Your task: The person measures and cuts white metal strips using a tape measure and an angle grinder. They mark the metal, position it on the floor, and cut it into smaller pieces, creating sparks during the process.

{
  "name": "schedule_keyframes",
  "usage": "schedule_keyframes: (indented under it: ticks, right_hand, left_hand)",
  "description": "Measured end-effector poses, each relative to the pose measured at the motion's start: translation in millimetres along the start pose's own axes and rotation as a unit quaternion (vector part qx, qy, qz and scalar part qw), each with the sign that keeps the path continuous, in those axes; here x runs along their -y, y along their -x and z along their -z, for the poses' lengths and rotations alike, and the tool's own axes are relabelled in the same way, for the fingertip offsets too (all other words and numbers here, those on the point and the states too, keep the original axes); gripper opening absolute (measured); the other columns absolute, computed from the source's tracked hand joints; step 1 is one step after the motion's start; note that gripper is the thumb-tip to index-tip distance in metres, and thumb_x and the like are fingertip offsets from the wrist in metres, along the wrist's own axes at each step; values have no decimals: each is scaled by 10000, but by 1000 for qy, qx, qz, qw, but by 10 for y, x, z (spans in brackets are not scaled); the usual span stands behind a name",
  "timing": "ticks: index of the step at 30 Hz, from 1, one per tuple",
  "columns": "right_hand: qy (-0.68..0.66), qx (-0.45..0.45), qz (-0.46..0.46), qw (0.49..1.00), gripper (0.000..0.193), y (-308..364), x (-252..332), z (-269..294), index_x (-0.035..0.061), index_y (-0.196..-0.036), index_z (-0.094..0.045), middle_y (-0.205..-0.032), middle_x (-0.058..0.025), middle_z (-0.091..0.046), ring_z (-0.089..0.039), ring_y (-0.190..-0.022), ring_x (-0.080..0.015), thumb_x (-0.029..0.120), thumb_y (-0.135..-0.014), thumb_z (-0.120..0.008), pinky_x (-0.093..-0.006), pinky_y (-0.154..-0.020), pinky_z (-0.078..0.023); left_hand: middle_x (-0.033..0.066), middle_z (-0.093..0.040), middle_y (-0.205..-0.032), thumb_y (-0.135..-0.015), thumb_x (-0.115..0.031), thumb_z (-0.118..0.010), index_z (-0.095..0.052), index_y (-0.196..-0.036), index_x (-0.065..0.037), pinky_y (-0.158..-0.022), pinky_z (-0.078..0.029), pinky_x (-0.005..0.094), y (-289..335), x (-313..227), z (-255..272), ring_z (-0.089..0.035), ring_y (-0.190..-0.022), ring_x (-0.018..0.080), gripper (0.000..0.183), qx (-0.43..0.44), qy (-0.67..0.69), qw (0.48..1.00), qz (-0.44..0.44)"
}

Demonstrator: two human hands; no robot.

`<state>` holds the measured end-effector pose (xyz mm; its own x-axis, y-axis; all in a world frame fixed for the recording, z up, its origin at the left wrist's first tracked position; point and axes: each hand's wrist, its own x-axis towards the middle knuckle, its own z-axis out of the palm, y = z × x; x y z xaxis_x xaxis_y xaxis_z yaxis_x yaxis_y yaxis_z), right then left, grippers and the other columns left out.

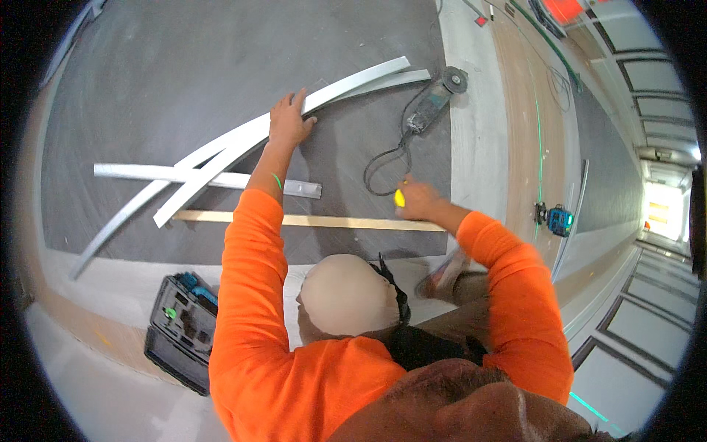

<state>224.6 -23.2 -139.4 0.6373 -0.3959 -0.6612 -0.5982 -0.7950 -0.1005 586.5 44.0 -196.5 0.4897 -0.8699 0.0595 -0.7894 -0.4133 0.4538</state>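
My left hand [289,119] lies across a long pale metal profile [232,151], its fingers stretched out and its thumb apart. A second metal profile [195,156] crosses under the first, and a shorter one [132,172] lies across them at the left. Closed in my right hand [421,201] is a small yellow tool [399,198]; the fingers hide most of it, so its kind does not show. That hand is just above the right end of a thin wooden strip [346,222]. Beyond it lies an angle grinder [434,104] with its black cord looped on the grey sheet.
The profiles rest on a large grey sheet [199,66]. At the lower left lies an opened tool case [180,324]. My knee [346,291] is close to the sheet's near edge. A blue laser level [560,221] stands to the right, along a green light line.
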Motion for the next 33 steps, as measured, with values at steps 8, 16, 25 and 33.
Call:
schedule_keyframes:
  ticks: [8, 16, 25, 33]
  right_hand:
    - [139, 6, -39, 989, 702, 182, -1275, 579, 28, -1227, -568, -1182, -228, -623, -656, -1041, -381, 378, -681, -837, -470, -893, -542]
    - [126, -37, 139, 982, 689, -348, -1987, 350, 32, -1226, -529, -1179, -227, -582, -654, -988, -395, 321, -669, -814, -475, -841, -543]
    - [90, 27, 211, 973, 799, -706, -2116, 221, 60, -1260, -529, -1221, -217, -576, -646, -1052, -383, 412, -631, -872, -466, -888, -530]
    - [22, -82, 144, 986, 884, -404, -2073, 170, 64, -1347, -467, -1272, -226, -547, -599, -1129, -401, 372, -634, -891, -492, -931, -511]
  left_hand:
    - [227, -480, -1449, -810, -314, -799, -525, -1418, -144, -1136, -346, 514, 84, -296, 347, -444, -1339, 426, 688, -52, 8, 996, -71]
    - [196, -552, -1397, -781, -310, -816, -556, -1399, -134, -1084, -430, 454, -118, -893, 974, -505, -1295, 399, 693, 115, -88, 988, -53]
    - [164, -648, -1292, -774, -343, -826, -554, -1400, -132, -1015, -490, 456, -738, -1359, 973, -610, -1192, 355, 714, 214, -228, 950, 27]
    - [220, -638, -1224, -799, -406, -785, -626, -1315, -107, -981, -498, 467, -556, -1470, 268, -602, -1165, 395, 617, 129, -193, 967, -102]
